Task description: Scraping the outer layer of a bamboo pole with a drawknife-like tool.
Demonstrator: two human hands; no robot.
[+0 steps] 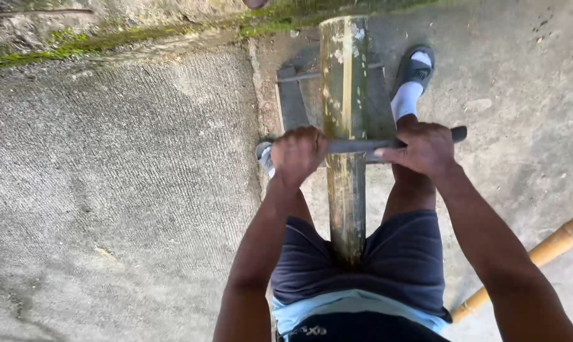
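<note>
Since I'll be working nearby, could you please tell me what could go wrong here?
Both hands, left and right, grip a dark blade laid across the bamboo pole held between the legs; a slip could cut a thigh. The right foot sits close beside the pole. The pole could roll.

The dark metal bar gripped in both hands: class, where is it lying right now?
In the head view the dark metal bar lies crosswise over the upright greenish bamboo pole, centre frame, between the left hand and right hand.
</note>
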